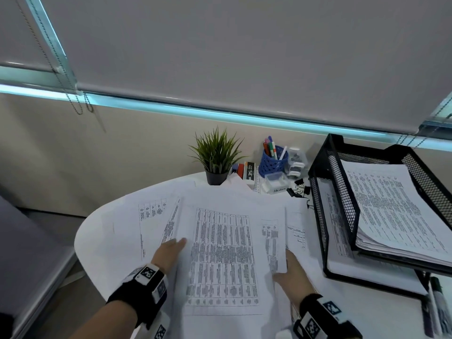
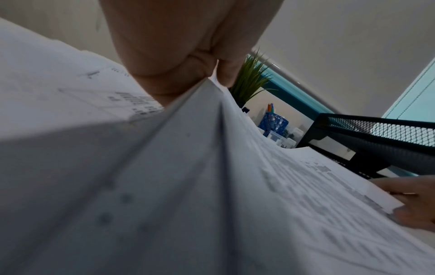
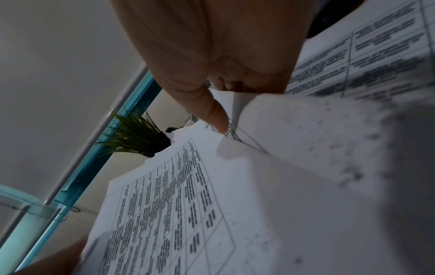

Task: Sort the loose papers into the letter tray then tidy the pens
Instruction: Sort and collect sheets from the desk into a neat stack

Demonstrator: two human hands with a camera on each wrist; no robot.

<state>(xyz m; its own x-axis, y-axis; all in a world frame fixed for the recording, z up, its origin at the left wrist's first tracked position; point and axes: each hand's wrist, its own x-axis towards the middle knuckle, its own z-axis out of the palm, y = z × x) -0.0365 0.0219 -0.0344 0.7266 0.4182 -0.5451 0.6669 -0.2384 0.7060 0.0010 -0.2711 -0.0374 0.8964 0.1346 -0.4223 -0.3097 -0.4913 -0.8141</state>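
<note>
**A:** We're in the paper phase, no question. Both hands are on one printed sheet (image 1: 221, 260) at the near middle of the worktop (image 1: 90, 238), lying on top of other loose papers (image 1: 151, 216) fanned out toward ten o'clock.

**B:** Look at the left hand (image 1: 168, 253): it's at the sheet's nine o'clock edge, and the wrist view shows its fingers (image 2: 226, 74) pinching the paper's edge, thumb underneath.

**A:** And the right hand (image 1: 291, 270) at the four o'clock edge. Its thumb (image 3: 216, 115) presses down on the sheet with the fingers tucked below, so that's a pinch too, as far as I can make out.

**B:** The letter tray (image 1: 318, 192) sits at three o'clock, black mesh, two tiers, with a stack of pages (image 1: 391, 211) already in the upper one. So I'd judge the sorting is partly done, with plenty left on the worktop.

**A:** Next move, by my reading: lift this sheet clear of the ones beneath, carry it toward three o'clock, and slide it in flat without catching the mesh rim.

**B:** Both edges need to rise together or the paper sags.

**A:** The pens look untouched. A few markers (image 1: 437, 302) lie at four o'clock by the tray's foot, and the blue pen cup (image 1: 271, 165) stands at twelve, beside the potted plant (image 1: 216, 155). That's for later.
</note>
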